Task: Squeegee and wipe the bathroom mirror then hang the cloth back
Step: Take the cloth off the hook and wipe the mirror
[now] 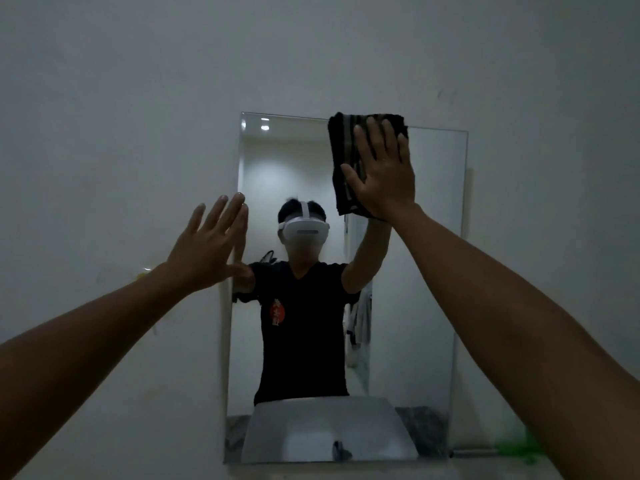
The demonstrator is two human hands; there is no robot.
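Right hand (382, 174) fingers splayed flat on soft folded cloth (346, 157) against mirror (433, 271); left hand (207, 247) spread open, braces mirror edge. Cloth limp: pinch a corner to hang.

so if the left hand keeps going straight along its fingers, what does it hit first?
Probably the left edge of the frameless wall mirror: the open left hand points up-right, fingertips already at that edge. Whether they touch is unclear.

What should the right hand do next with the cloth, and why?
Probably drag the cloth straight down the mirror. The right hand presses it flat at the top edge, so the glass below is likely unwiped. The left hand rests open at the mirror's left edge.
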